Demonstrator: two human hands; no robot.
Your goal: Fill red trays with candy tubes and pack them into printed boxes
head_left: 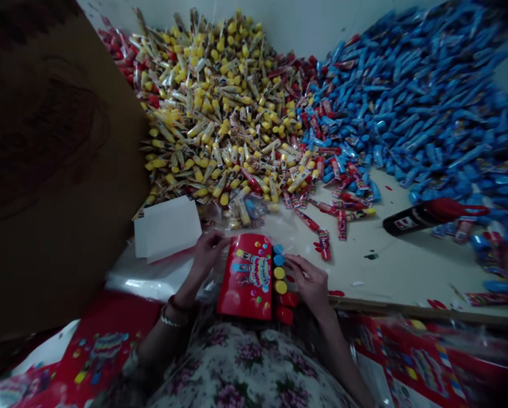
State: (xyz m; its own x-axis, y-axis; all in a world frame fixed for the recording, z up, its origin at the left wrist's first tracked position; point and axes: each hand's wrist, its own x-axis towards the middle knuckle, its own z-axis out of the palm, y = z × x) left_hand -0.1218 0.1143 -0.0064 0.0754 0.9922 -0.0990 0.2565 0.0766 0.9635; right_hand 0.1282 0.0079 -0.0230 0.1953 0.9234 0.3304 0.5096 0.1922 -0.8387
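A red printed card (245, 283) lies in front of me at the table's front edge, with a row of blue, yellow and red capped tubes (280, 279) along its right side. Clear plastic of a bag (214, 277) shows around the card. At the card's upper left corner, my left hand (207, 252) is closed, its fingers pinching the bag's plastic. My right hand (310, 281) is closed too, thumb and fingers pinched on the bag's edge beside the blue caps. The fingertips are partly blurred.
Yellow-capped tubes (224, 102) and blue tubes (411, 107) are heaped at the back, red ones between. A black bottle with a red top (411, 220) lies at right. White cards (169, 229) lie left, beside a large cardboard box (58, 170). Red printed packs (424, 362) sit below the edge.
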